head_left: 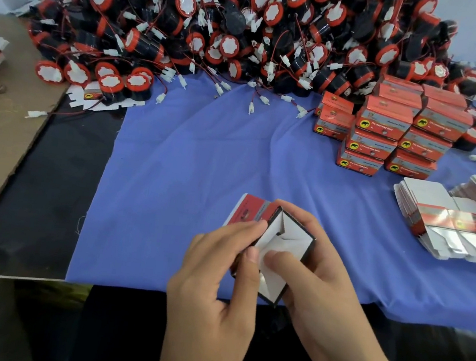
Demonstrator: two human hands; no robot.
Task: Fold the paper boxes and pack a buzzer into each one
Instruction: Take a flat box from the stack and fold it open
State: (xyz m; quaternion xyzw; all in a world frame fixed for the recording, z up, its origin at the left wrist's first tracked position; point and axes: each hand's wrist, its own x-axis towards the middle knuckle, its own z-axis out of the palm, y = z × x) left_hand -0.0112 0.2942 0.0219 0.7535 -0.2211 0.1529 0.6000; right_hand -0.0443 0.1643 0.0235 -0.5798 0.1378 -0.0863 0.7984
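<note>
Closest to you, at the bottom centre of the frame, your left hand (212, 285) and right hand (319, 289) are drawn together, both clamped on one paper box (286, 237). Each hand's fingers curl round its own side of the box, and both thumbs press on the white flaps at the end facing you. The box is opened into shape and held just above the near edge of the blue cloth (203, 161). Its flaps are only partly tucked, and no buzzer shows in it, though the flaps hide most of the inside.

By my reading you are early in this box: one end has to be closed, a buzzer dropped in, and the other end shut.

At middle right, the flat blanks (450, 224) lie fanned in a thick stack, so many boxes are not yet folded. Above them, the closed boxes (387, 129) stand stacked several high. They look finished, but what they hold cannot be seen.

Across the top of the frame the loose buzzers (219, 28) are heaped high, wires trailing onto the cloth. That pile far outnumbers the closed boxes, so most of the job remains. At left lies a cardboard sheet (6, 107).
</note>
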